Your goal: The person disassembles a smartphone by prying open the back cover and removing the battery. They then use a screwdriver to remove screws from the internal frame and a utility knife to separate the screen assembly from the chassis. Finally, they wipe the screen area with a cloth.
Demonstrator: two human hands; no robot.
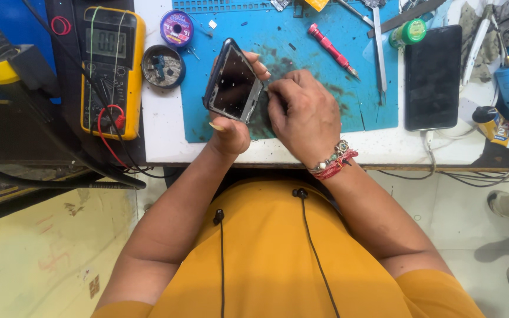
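Overhead view of a repair bench (166, 141). The left hand (231, 132) grips a smartphone (232, 81) by its lower edge, thumb and fingers wrapped round the frame, holding it tilted above a stained blue work mat (301, 53). The right hand (304, 112) is curled against the phone's right edge, fingertips touching the frame; whether it holds a tool cannot be told. Left of the mat lie a yellow multimeter (113, 68), a round metal tin (163, 66) and a purple solder-wick spool (177, 27). A red screwdriver (331, 50) rests on the mat; a dark tablet (433, 76) lies to its right.
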